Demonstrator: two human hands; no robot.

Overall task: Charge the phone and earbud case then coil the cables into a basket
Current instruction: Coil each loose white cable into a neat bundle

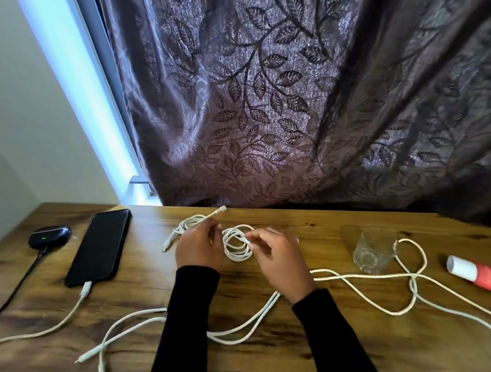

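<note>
At frame centre, the left hand is gripping a white cable coil; the right hand is pinching its plug end, best tucked snugly.

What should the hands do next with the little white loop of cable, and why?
Probably tuck the loose end through the small coil so it holds. The right hand pinches that end beside the loops, and the left hand steadies them. No basket shows in view, and longer white cables lie uncoiled on the table.
</note>
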